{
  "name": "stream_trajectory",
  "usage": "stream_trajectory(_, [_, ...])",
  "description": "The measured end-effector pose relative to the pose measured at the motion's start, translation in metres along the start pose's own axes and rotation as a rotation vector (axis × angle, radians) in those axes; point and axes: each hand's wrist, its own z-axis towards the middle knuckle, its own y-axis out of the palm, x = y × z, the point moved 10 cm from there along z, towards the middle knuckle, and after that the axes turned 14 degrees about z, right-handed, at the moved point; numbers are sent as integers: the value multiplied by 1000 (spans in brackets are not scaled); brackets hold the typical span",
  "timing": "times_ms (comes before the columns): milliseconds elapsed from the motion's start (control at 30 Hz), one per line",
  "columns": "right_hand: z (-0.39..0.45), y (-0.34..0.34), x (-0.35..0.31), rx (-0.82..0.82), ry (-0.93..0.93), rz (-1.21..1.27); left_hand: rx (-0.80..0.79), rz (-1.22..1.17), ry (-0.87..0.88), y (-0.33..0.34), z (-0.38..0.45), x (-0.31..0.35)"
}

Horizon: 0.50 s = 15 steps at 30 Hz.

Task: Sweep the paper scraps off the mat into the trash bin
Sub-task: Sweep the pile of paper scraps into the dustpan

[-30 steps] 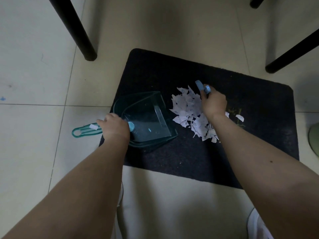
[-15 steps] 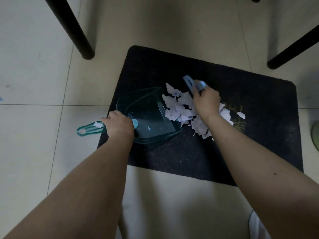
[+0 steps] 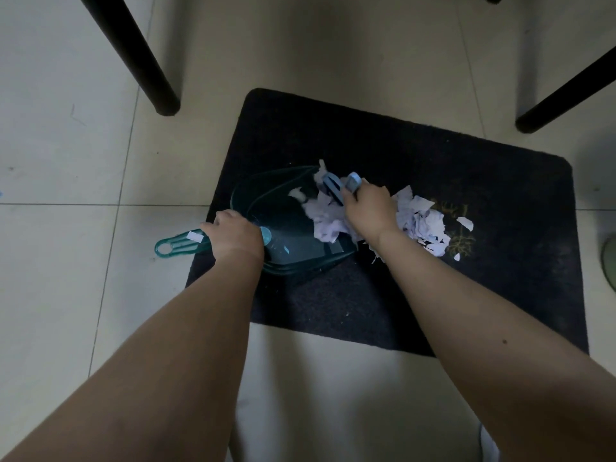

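bare forearms, no sleeves, two hands

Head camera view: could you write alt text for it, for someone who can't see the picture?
Seen from above, a person's right hand grips a small blue brush and pushes torn paper scraps across a dark mat into a teal dustpan, which the left hand holds by its handle. Some scraps lie in the pan's mouth, others on the mat; black furniture legs stand on the tiled floor.

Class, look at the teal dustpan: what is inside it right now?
Pale paper scraps lie heaped at the mouth of the dustpan, with one small piece farther in. The right hand, gripping a small blue brush, covers whatever scraps lie beneath it.
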Motion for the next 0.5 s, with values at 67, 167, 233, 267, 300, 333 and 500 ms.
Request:
stream_trajectory(67, [-1, -5, -2, 15, -6, 103, -6, 2, 3, -1, -1, 1])
stream_trajectory(167, [6, -31, 1, 149, 4, 178, -12, 9, 8, -1, -2, 1])
stream_trajectory(233, [12, -42, 8, 199, 26, 129, -14, 8, 11, -1, -2, 1])
stream_trajectory(267, [15, -42, 13, 194, 50, 94, -12, 4, 12, -1, -2, 1])
stream_trajectory(300, [16, -38, 17, 171, 76, 70, -12, 1, 12, -1, -2, 2])
stream_trajectory(333, [17, -30, 19, 137, 91, 58, -12, 0, 11, -1, -1, 1])
stream_trajectory(500, [-2, 22, -5, -1, -2, 7, 1, -8, 11, -1, 0, 0])
